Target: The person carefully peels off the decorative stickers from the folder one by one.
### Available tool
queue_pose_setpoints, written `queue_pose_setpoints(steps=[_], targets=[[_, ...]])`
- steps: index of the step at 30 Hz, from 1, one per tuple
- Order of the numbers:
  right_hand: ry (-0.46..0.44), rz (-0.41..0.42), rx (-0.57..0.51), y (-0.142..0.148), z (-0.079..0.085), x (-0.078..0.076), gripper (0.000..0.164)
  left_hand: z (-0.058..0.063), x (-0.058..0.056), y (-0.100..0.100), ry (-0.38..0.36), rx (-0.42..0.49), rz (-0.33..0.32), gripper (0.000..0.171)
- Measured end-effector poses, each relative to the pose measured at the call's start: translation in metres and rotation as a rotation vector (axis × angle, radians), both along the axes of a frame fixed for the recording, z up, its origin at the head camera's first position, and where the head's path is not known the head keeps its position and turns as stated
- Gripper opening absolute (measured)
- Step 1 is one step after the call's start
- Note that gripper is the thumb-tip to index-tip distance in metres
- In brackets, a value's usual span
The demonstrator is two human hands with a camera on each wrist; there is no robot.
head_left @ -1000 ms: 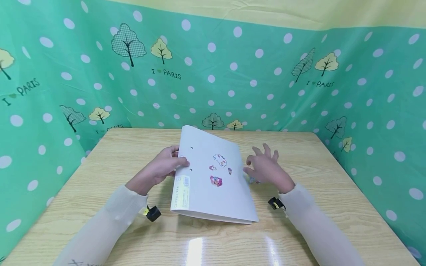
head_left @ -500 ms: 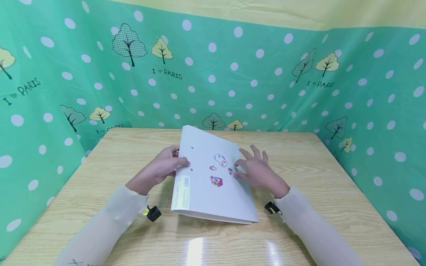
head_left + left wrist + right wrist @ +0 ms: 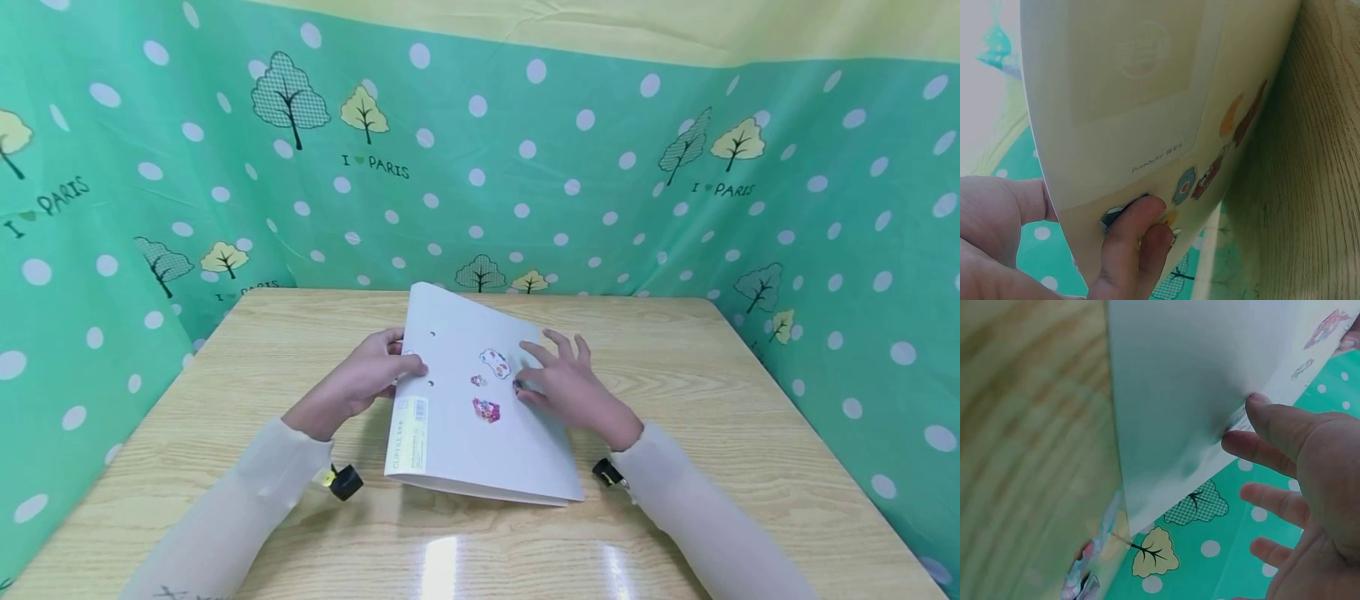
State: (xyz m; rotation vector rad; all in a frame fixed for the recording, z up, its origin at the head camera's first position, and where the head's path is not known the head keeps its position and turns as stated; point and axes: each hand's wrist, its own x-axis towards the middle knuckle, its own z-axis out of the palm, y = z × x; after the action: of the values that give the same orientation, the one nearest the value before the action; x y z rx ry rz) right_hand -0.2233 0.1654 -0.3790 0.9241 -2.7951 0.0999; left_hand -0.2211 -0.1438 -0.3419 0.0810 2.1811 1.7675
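Observation:
A white clip file folder (image 3: pixel 457 442) stands tilted over the table, its front bearing several small stickers. My left hand (image 3: pixel 367 372) grips its left edge, thumb on the front cover and fingertips behind, as the left wrist view shows. More stickers, such as a blue round-bodied one (image 3: pixel 1185 185), are on the side seen there. At the folder's right part, my right hand (image 3: pixel 566 383) has thumb and index finger at the two sides of a small dark sticker (image 3: pixel 517 387), pinching it. The other right fingers are spread away from the cover. A pink-and-white sticker (image 3: pixel 486 410) lies lower left of them.
The folder's lower edge is near the wooden table (image 3: pixel 300 533). A crumpled, shiny colourful piece (image 3: pixel 1082 575) lies on the table beside the folder's right edge. A green dotted curtain (image 3: pixel 480 200) hangs at the back and sides.
My right hand has moved left from beside the folder onto its front, reaching the small dark sticker and partly covering it. My left hand and the folder have hardly moved.

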Motion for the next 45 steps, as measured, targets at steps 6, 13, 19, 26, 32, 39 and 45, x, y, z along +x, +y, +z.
queue_pose_setpoints(steps=[6, 13, 19, 26, 32, 39, 45], targets=[[0.043, 0.017, 0.030, -0.001, -0.005, -0.002, 0.020, -0.001, -0.002, 0.000, 0.000, 0.008, -0.003, 0.067], [0.105, 0.021, 0.060, -0.004, -0.008, -0.004, 0.016, -0.002, -0.003, 0.001, -0.004, 0.017, -0.007, 0.066], [0.155, 0.033, 0.067, -0.005, -0.008, -0.002, 0.015, -0.001, -0.001, 0.000, 0.009, 0.005, -0.021, 0.065], [0.170, 0.032, 0.096, -0.005, -0.009, -0.002, 0.014, -0.001, -0.001, 0.000, 0.016, 0.009, -0.032, 0.063], [0.195, 0.025, 0.136, -0.008, -0.008, -0.002, 0.012, -0.001, -0.001, -0.001, 0.017, 0.016, -0.041, 0.064], [0.183, 0.015, 0.134, -0.010, -0.008, 0.000, 0.009, -0.001, -0.001, -0.001, 0.015, 0.007, -0.027, 0.063], [0.101, 0.006, 0.077, -0.012, -0.006, 0.002, 0.010, -0.001, -0.002, -0.001, 0.014, 0.009, -0.029, 0.062]])
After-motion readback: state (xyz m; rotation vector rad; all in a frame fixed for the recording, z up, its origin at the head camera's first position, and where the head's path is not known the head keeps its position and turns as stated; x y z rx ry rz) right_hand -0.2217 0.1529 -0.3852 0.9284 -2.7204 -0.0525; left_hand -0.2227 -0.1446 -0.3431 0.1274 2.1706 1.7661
